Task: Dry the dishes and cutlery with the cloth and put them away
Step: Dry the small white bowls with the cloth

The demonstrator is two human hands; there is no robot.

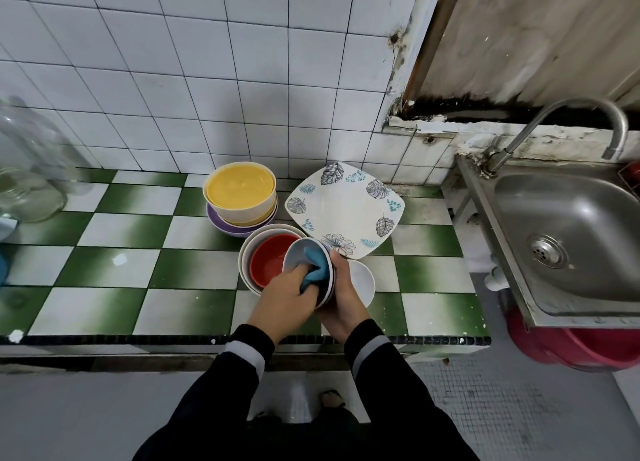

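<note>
Cloth inside tilted bowl, left grip clutching cloth, right grip holding bowl

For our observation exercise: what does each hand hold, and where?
The left hand grips the blue cloth inside the small bowl; the right hand holds that bowl by its outer side.

Open counter left, bowl stack and plate ahead, sink right

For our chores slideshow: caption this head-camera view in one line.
Left hand presses a blue cloth into a small bowl held by the right hand above the tiled counter.
</note>
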